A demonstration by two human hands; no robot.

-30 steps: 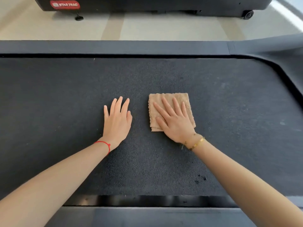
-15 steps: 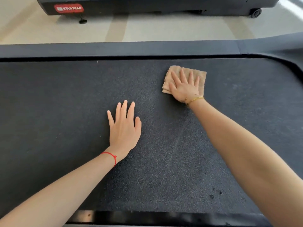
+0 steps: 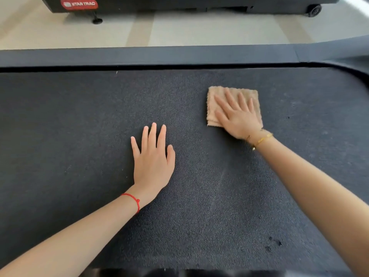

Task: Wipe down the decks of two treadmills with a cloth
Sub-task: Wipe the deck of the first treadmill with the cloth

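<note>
A dark textured treadmill deck (image 3: 79,120) fills most of the view. On its right half lies a folded tan cloth (image 3: 216,94). My right hand (image 3: 237,116) presses flat on the cloth with straight spread fingers, and it looks slightly blurred. My left hand (image 3: 152,158) rests flat on the bare deck, left of and nearer than the cloth, fingers straight. A second treadmill (image 3: 179,4) with a red STAR TRAC label stands across the floor at the top.
A grey side rail (image 3: 139,54) borders the deck's far edge and curves round at the right. Beyond it is pale floor (image 3: 179,31). A few dark specks (image 3: 274,243) lie on the deck near my right forearm.
My right hand first pushed the cloth away toward the far rail, then drew it back toward me and a little right. My left hand stayed planted on the deck.
</note>
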